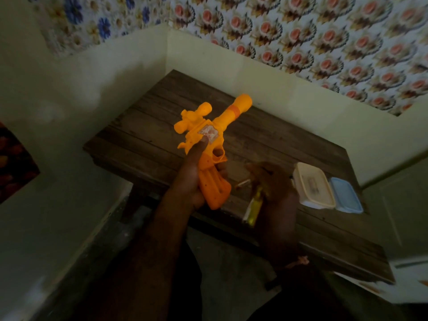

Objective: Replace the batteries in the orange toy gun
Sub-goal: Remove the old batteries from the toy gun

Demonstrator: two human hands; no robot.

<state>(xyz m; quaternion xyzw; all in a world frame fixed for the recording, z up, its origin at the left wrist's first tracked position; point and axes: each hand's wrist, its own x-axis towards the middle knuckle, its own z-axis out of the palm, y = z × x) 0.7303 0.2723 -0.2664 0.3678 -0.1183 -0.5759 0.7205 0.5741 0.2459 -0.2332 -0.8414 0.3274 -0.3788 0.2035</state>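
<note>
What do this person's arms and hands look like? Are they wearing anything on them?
Both forearms are bare, with no sleeves or gloves showing. The left hand wears nothing visible. The right hand has a thin pinkish thread band tied round its wrist. The dim light hides finer detail.

Toy gun: bright orange all over, a darker orange band round the barrel, a pale whitish-pink mottled patch on its side. Screwdriver: clear yellow handle. Table: dark brown wood, plank grain. Cream lidded box; pale blue box beside it. Walls pale yellowish cream. Wallpaper: white ground, repeating pink blooms with dark leaves; at left, blue and yellow flowers.
</note>
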